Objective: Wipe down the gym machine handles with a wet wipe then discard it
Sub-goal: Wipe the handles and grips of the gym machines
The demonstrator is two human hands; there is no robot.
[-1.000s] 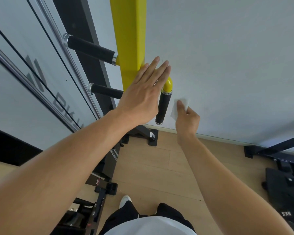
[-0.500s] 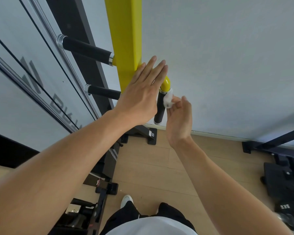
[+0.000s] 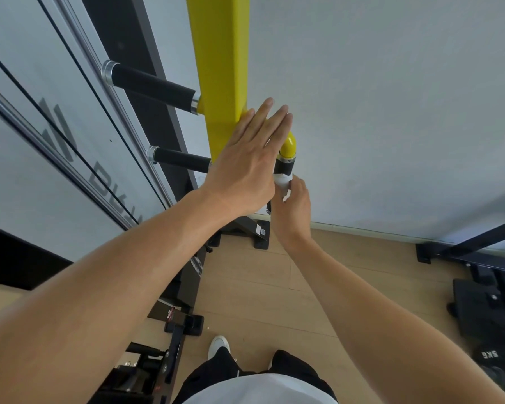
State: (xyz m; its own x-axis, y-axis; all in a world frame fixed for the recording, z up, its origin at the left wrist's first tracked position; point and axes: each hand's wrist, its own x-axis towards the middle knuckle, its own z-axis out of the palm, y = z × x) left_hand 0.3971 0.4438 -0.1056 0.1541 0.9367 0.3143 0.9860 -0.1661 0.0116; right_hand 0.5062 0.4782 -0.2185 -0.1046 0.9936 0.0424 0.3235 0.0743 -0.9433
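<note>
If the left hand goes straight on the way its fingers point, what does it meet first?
Probably the white wall. The left hand lies flat against the yellow post, fingers pointing up and right past its edge. Nothing else shows in that line, though depth is unclear.

A light wooden plank floor (image 3: 274, 287) carries the black steel base feet of the gym machine (image 3: 258, 233), a black floor bar at the right wall (image 3: 464, 252), dark weights marked 5KG (image 3: 490, 355), and the person's 1 visible white shoe (image 3: 217, 345).
</note>
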